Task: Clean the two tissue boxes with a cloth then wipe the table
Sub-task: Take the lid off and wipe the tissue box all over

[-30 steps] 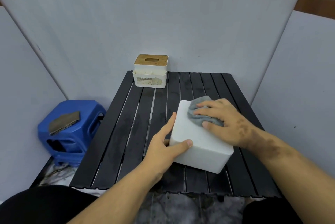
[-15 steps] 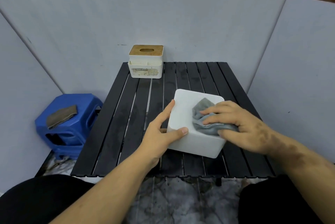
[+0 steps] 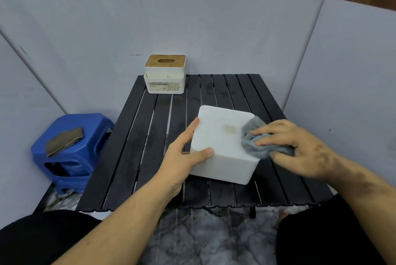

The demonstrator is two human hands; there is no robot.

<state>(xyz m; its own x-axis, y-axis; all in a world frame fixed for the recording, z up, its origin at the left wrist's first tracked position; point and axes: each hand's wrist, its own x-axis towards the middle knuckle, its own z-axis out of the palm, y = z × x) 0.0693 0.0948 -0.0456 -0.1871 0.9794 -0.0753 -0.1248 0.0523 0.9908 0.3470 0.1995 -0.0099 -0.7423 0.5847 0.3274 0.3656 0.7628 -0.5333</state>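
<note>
The white tissue box (image 3: 222, 142) sits near the front of the black slatted surface (image 3: 137, 149). The grey cloth (image 3: 256, 138) has slid from the box's top middle to its right edge, so the top looks nearly covered. The right hand (image 3: 295, 147) presses the cloth flat, grip open; the left hand (image 3: 182, 157) clasps the box's near-left corner. The wood-lidded tissue box (image 3: 164, 76) waits at the back, uncleaned.
</note>
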